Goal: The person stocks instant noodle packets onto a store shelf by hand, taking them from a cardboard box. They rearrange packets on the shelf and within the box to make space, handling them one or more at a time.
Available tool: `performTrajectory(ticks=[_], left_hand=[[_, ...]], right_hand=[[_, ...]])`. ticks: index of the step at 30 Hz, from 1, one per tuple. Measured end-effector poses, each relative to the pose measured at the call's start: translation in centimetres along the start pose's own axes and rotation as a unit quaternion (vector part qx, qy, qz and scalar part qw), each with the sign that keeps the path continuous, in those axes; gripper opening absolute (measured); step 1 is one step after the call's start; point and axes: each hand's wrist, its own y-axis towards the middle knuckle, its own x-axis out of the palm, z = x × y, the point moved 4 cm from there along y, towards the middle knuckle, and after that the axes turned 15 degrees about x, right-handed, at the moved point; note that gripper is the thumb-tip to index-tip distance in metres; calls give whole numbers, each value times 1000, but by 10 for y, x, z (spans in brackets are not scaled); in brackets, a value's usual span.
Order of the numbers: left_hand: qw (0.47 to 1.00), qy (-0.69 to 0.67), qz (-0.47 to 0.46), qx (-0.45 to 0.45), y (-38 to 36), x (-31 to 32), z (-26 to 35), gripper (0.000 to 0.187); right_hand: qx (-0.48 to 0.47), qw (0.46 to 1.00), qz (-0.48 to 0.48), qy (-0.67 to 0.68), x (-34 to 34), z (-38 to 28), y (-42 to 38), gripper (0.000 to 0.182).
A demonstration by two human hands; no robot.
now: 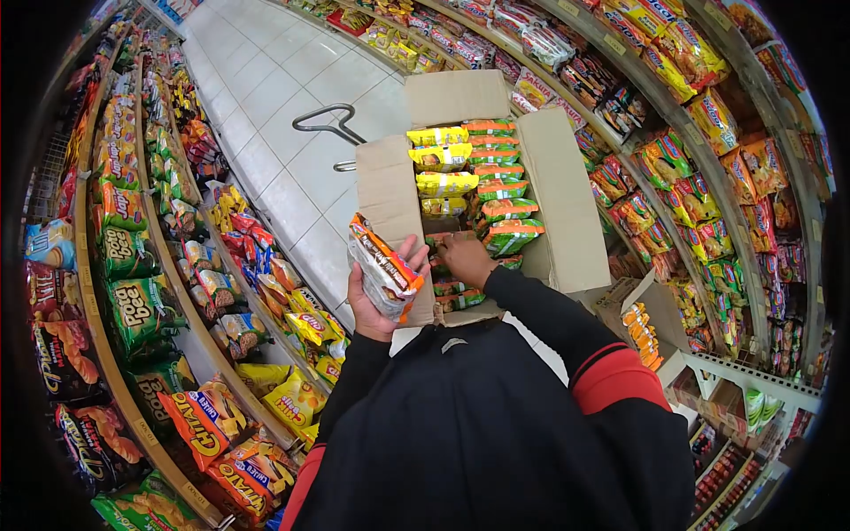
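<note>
My left hand [381, 301] holds a silver and orange noodle packet [385, 265] beside the left flap of an open cardboard box [562, 195]. Inside that box, my right hand [467, 258] reaches among the packets with its fingers bent down; whatever the fingertips touch is hidden. Yellow packets [445, 184] stand in a row on the box's left side, and orange and green packets [502, 188] fill a row on the right. More green and red packets [456, 296] lie at the near end, below my right hand.
Snack shelves [142, 310] line the left side, and shelves of noodle packets [691, 177] curve along the right. A metal handle [328, 119] sticks out beside the box over the tiled floor [283, 80]. Another open carton [660, 327] with orange packets stands at the right.
</note>
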Motion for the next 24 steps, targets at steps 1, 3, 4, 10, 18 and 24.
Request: performTrajectory(ticks=[1, 3, 4, 10, 18, 24], left_hand=[[1000, 4, -5, 3, 0, -1, -1, 77], [1000, 2, -3, -1, 0, -2, -2, 77], [1000, 2, 1, 0, 0, -3, -2, 76], [1000, 16, 14, 4, 3, 0, -3, 72], [1000, -13, 19, -2, 1, -5, -3, 74], [1000, 4, 25, 2, 1, -6, -4, 82]], right_hand=[[-5, 1000, 2, 4, 4, 2, 1, 17], [-32, 998, 57, 21, 9, 5, 1, 16], [-28, 998, 57, 20, 14, 6, 1, 16], [-36, 997, 25, 61, 22, 6, 4, 12], [56, 995, -71, 30, -154, 50, -57, 29], [-31, 998, -55, -3, -3, 72, -82, 17]])
